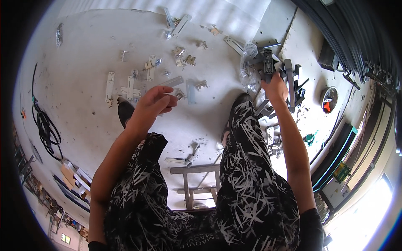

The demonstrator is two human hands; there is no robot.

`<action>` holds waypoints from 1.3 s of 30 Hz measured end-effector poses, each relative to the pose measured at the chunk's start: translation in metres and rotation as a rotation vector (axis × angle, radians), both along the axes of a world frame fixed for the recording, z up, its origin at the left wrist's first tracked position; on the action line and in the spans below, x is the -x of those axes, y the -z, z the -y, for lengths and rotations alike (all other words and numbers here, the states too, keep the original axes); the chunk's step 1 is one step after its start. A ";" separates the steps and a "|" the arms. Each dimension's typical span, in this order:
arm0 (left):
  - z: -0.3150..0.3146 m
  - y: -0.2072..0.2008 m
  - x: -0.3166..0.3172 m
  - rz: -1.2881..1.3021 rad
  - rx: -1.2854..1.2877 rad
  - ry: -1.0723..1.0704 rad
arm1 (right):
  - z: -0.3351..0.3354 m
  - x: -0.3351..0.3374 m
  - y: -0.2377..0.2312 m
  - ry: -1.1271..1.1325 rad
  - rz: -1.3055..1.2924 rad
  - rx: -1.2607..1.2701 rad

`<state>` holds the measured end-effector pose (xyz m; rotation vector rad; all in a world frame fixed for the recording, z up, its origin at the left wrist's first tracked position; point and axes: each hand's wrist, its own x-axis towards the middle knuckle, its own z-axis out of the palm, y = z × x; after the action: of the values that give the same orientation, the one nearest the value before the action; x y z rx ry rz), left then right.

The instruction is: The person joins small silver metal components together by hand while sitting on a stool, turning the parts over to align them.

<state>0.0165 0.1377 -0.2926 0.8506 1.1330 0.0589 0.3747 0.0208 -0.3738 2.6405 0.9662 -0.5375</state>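
Observation:
My left hand hovers above the floor with its fingers loosely bent and apart, and nothing shows in it. Just beyond its fingertips lie a grey flat plate, a pale blue-grey strip and a small notched metal bracket. Off to the right, my right hand is closed on a dark grey oblong fitting, whose recessed face is turned up. Around that hand are a crumpled clear plastic bag and a pile of grey handle-like bars. My fingers hide the fitting's near end.
Several white plates and small brackets are scattered ahead. A wooden stool frame stands between my legs. A black cable lies at left; a round container and long dark profiles are at right.

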 end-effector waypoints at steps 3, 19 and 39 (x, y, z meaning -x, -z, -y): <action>0.000 -0.001 -0.001 0.032 0.054 -0.013 | 0.018 0.001 0.003 -0.083 -0.163 -0.335; 0.002 -0.022 -0.028 0.401 0.322 -0.592 | -0.025 0.203 -0.077 0.167 -1.510 -0.379; -0.017 -0.044 0.004 0.270 -0.032 0.039 | -0.103 0.126 -0.088 -0.500 -1.396 -0.097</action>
<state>0.0120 0.1545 -0.2483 0.8644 0.8639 0.1553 0.2492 0.1240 -0.2859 1.6373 1.8596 -2.2666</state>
